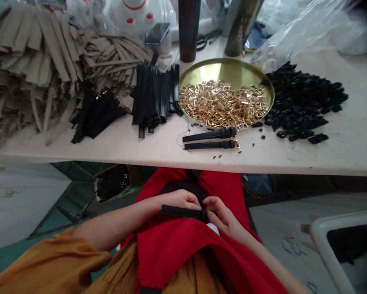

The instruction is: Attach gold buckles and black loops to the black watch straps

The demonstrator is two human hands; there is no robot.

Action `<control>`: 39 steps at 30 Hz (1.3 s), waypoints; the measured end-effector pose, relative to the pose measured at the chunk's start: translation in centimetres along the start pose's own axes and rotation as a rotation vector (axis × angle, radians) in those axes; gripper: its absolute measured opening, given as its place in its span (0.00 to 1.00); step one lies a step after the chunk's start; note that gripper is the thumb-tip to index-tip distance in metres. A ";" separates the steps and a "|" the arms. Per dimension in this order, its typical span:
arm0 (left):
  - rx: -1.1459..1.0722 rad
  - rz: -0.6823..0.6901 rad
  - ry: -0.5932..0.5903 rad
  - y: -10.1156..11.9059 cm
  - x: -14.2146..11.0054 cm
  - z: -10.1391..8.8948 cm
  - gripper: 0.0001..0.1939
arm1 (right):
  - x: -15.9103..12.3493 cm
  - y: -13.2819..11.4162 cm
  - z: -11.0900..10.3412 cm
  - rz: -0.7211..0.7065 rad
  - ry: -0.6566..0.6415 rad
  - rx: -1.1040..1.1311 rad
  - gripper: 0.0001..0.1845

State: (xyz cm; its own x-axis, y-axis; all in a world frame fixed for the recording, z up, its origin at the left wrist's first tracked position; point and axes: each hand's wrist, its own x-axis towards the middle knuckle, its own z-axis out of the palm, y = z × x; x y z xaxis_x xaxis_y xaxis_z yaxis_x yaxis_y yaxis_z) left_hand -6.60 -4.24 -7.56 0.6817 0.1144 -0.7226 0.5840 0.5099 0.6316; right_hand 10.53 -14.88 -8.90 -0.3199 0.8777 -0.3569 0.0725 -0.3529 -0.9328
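Above my lap, my left hand (185, 200) is closed on a black strap (181, 212), its fingers bent at the strap's right part. My right hand (222, 214) pinches that same end, where a small black loop seems to sit; the fingers hide its details. The strap's free end points left. On the table edge in front of me lie two black straps, an upper strap (206, 135) and a lower strap (207, 145), with gold buckles at their right ends. Loose thread trails beside them.
Behind the straps stands a round gold tray (198, 67) full of small gold buckles. Black loops (305, 102) are heaped right of it. Black strips (155, 96), dark straps (97, 114) and beige strips (33, 53) lie left. A dark bottle (188, 30) and phone (158, 34) stand behind.
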 end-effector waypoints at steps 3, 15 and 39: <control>0.092 0.045 0.025 -0.2 0.3 0.2 0.12 | 0.1 0.0 0.0 0.013 -0.049 -0.046 0.12; -0.213 0.075 0.019 -0.4 0.5 1.0 0.16 | 0.9 1.8 0.4 -0.052 0.345 -0.012 0.12; 0.101 0.113 0.146 0.8 -0.5 3.2 0.13 | 1.3 2.1 0.5 -0.159 0.470 -0.199 0.10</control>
State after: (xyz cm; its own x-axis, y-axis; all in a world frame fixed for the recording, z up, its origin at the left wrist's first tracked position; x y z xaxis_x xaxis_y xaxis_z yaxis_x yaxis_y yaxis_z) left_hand -5.09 -6.58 -5.76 0.6786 0.2921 -0.6739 0.5536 0.3994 0.7307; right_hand 9.81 -14.64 -11.28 0.1126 0.9821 -0.1513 0.2497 -0.1754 -0.9523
